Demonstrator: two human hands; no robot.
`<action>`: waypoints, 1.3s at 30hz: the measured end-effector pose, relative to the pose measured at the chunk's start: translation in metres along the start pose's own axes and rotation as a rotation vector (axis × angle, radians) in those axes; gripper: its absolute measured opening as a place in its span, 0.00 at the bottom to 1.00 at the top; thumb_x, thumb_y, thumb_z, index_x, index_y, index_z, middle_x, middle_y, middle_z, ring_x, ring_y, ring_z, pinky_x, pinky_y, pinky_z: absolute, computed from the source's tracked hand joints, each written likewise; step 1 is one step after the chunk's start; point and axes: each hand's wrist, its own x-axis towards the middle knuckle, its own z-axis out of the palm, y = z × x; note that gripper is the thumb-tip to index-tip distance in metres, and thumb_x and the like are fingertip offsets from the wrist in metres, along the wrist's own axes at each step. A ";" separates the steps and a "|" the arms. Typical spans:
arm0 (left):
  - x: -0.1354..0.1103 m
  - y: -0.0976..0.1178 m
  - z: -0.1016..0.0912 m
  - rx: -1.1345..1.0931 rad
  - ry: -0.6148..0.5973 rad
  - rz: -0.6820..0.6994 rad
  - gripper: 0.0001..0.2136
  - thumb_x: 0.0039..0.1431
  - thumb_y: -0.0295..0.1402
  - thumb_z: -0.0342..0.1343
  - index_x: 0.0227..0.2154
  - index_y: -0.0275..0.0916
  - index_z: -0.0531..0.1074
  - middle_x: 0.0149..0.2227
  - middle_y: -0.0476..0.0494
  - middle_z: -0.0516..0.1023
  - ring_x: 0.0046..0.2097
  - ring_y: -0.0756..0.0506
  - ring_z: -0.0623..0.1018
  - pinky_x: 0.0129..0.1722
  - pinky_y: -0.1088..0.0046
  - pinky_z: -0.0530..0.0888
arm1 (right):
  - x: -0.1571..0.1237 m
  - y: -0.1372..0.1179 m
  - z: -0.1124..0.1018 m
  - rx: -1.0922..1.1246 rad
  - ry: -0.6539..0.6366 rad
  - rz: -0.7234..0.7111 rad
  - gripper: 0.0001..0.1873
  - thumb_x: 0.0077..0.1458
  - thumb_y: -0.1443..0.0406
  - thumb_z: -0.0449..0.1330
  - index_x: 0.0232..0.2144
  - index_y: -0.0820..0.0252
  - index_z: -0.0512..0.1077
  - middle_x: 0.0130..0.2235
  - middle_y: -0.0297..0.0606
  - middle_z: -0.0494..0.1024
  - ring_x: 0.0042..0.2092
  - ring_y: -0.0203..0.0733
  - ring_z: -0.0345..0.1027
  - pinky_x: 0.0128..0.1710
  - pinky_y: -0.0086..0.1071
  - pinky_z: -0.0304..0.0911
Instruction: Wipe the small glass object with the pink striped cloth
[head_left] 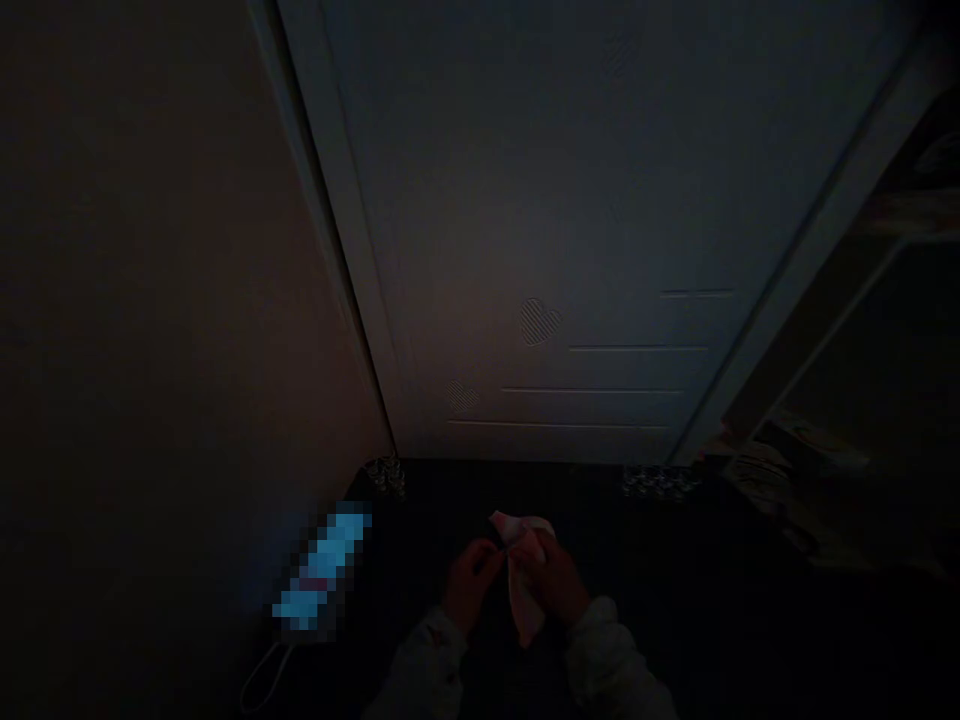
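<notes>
In dim light, a pale pinkish sheet, paper or thin cloth, is held between my two hands at the lower middle of the view. It is folded, with a pointed corner at the top left and a longer flap hanging down. My right hand is closed on its right side. My left hand pinches its left edge with thumb and finger. Light long sleeves cover both wrists. The darkness hides the finer folds and some of the fingertips.
Beyond the dark surface stands a pale panel with embossed hearts and lines. A lit, pixelated screen with a looped cord lies at the left, beside a wall. Dim shelving stands at the right.
</notes>
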 end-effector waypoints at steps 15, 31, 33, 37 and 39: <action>0.000 -0.002 -0.001 0.000 -0.014 0.001 0.11 0.47 0.40 0.52 0.30 0.37 0.67 0.30 0.46 0.72 0.34 0.48 0.71 0.35 0.74 0.66 | 0.000 -0.003 0.000 -0.001 0.025 0.044 0.18 0.42 0.58 0.56 0.35 0.62 0.69 0.38 0.40 0.73 0.41 0.45 0.65 0.41 0.34 0.60; -0.003 0.002 0.000 0.039 -0.030 -0.001 0.15 0.44 0.36 0.56 0.36 0.36 0.69 0.34 0.43 0.74 0.36 0.47 0.71 0.39 0.69 0.67 | -0.003 -0.007 0.001 0.065 0.082 0.059 0.21 0.48 0.53 0.49 0.35 0.64 0.68 0.35 0.41 0.72 0.38 0.43 0.64 0.38 0.33 0.59; -0.003 0.002 0.000 0.028 -0.037 0.003 0.15 0.44 0.35 0.56 0.36 0.35 0.69 0.34 0.43 0.74 0.36 0.47 0.71 0.39 0.69 0.67 | -0.004 -0.009 0.001 0.032 0.072 0.061 0.20 0.49 0.53 0.48 0.32 0.63 0.68 0.31 0.39 0.72 0.35 0.42 0.64 0.35 0.31 0.60; -0.002 0.001 -0.003 -0.022 -0.040 0.011 0.15 0.44 0.34 0.56 0.37 0.36 0.69 0.36 0.42 0.74 0.37 0.46 0.72 0.40 0.70 0.67 | -0.006 -0.012 0.002 -0.041 0.042 0.062 0.17 0.46 0.54 0.52 0.32 0.61 0.67 0.29 0.36 0.72 0.32 0.40 0.65 0.32 0.29 0.60; -0.002 0.000 -0.003 -0.048 -0.036 0.008 0.15 0.44 0.35 0.56 0.37 0.36 0.68 0.36 0.42 0.74 0.38 0.46 0.72 0.40 0.70 0.67 | -0.005 -0.011 0.003 -0.050 0.035 0.051 0.17 0.44 0.56 0.54 0.35 0.60 0.66 0.33 0.37 0.73 0.35 0.41 0.66 0.33 0.29 0.60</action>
